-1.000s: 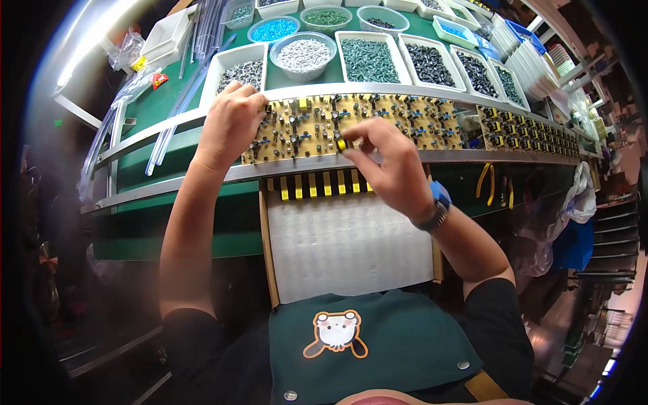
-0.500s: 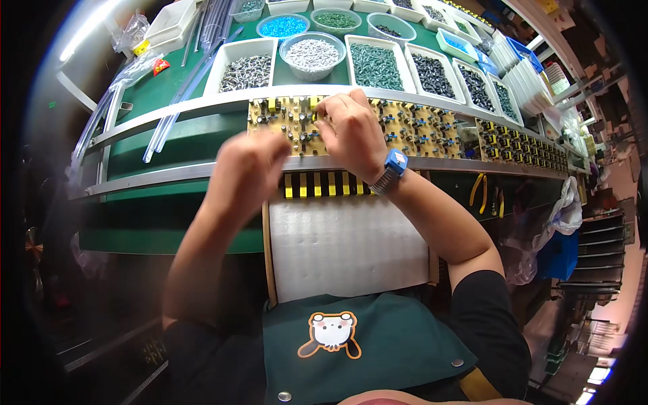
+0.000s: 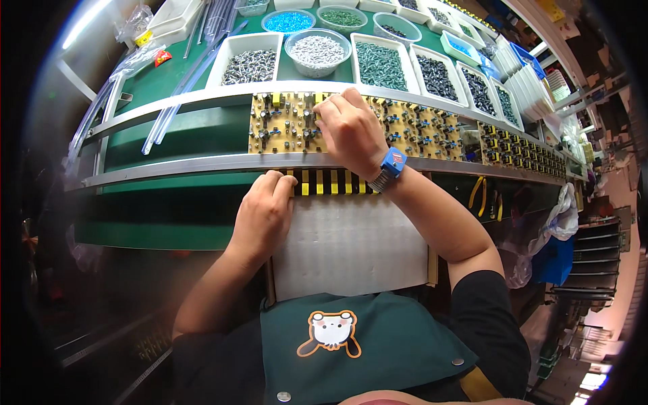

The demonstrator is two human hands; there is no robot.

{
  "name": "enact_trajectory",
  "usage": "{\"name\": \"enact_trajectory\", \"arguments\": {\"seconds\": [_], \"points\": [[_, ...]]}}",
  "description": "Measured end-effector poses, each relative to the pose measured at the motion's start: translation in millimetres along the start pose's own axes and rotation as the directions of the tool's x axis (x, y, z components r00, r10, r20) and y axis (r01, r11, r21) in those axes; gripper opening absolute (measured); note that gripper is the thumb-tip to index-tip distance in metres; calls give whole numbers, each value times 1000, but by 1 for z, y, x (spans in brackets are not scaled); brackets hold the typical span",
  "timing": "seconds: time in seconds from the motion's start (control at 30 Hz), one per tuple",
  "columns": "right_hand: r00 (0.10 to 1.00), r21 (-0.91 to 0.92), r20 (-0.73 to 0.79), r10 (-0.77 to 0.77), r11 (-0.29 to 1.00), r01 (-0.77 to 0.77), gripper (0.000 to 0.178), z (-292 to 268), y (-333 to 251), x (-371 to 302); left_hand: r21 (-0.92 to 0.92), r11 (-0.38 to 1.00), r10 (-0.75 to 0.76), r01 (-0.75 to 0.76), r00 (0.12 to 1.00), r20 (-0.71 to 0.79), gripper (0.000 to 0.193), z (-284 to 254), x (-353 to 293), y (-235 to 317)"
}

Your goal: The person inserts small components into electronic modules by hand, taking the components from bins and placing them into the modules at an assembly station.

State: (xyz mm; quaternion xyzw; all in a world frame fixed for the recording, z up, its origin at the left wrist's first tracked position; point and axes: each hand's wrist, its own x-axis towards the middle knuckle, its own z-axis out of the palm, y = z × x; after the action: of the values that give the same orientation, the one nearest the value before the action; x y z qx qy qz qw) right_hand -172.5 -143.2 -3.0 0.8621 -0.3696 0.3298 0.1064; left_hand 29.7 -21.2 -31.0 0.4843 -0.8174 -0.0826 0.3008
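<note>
My right hand [image 3: 352, 133] is bent over the tan circuit boards [image 3: 270, 128] held between two metal rails. Its fingers are closed beside a small yellow component [image 3: 319, 98] standing at the board's far edge; what lies between the fingertips is hidden. A blue wrist strap [image 3: 391, 164] circles my right wrist. Below the near rail, my left hand [image 3: 265, 212] has its fingertips closed at the left end of a row of yellow-and-black block components [image 3: 320, 183]. It touches the end block, whose top shows by the fingers. This row lies at the far end of a white foam sheet [image 3: 351, 250].
Beyond the far rail [image 3: 196, 98] stand white trays and round tubs of small parts, including silver [image 3: 250, 69], white [image 3: 316, 52] and green ones [image 3: 381, 66]. Clear plastic tubes [image 3: 179, 101] cross the rails at left. Yellow-handled pliers [image 3: 478, 194] hang at right, near a plastic bag [image 3: 565, 212].
My left hand has come down from over the board's left side to the row of yellow-and-black blocks. My right hand stays at nearly the same place on the board.
</note>
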Motion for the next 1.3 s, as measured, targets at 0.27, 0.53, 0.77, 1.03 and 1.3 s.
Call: {"name": "enact_trajectory", "arguments": {"seconds": [0.27, 0.53, 0.77, 1.03, 1.3], "points": [[995, -63, 101, 27, 998, -21, 17, -24, 6, 3, -112, 993, 27, -29, 999, -18, 27, -6, 7, 2], [881, 207, 363, 304, 895, -394, 12, -125, 21, -78, -449, 867, -299, 215, 946, -125, 31, -45, 13, -16], [890, 20, 276, 362, 924, -381, 31, -103, -7, -154, -246, 969, -75, 21, 973, -216, 33, -43, 73, -39], [887, 360, 134, 441, 812, -459, 41, -111, 0, -161, 87, 980, 193, -179, 962, -191, 26, -37, 101, -60], [826, 537, 190, 530, 648, -540, 37, -123, -10, -143, 154, 957, 269, -247, 953, -142, 17, -33, 111, -55]]}}
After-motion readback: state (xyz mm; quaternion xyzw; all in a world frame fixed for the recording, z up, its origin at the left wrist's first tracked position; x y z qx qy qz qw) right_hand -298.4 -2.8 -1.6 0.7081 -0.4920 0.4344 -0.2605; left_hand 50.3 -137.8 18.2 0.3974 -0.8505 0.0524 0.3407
